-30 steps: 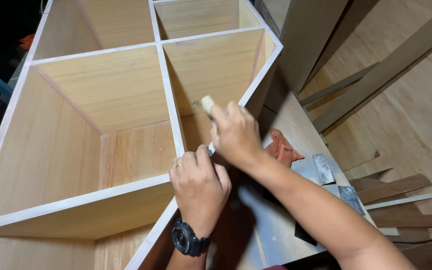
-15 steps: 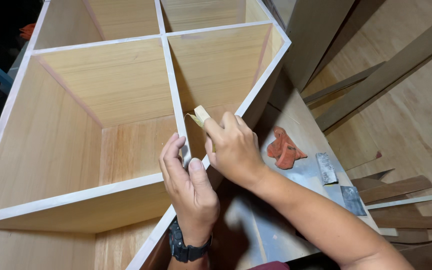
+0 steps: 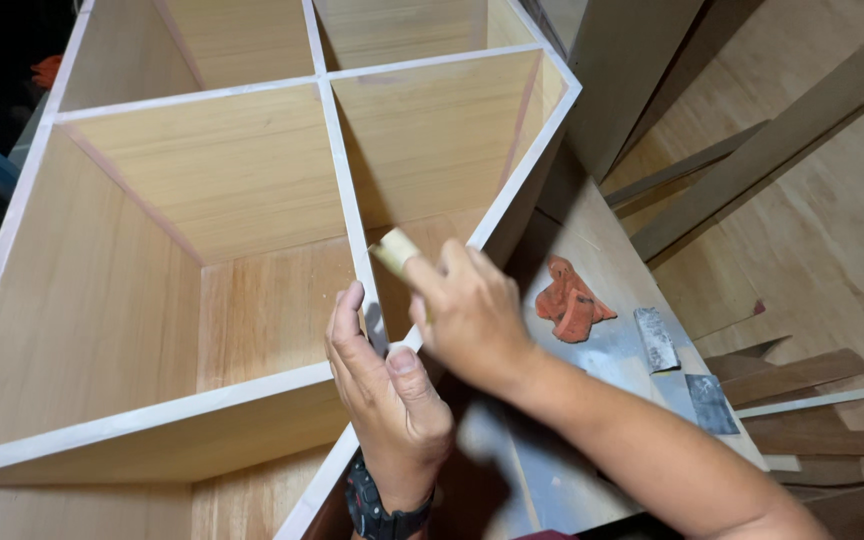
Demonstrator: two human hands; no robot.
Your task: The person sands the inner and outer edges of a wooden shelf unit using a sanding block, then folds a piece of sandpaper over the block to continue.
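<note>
Head-mounted, looking steeply down and forward — close over the wooden shelf unit (image 3: 252, 200), both hands low in frame — only one view.
</note>
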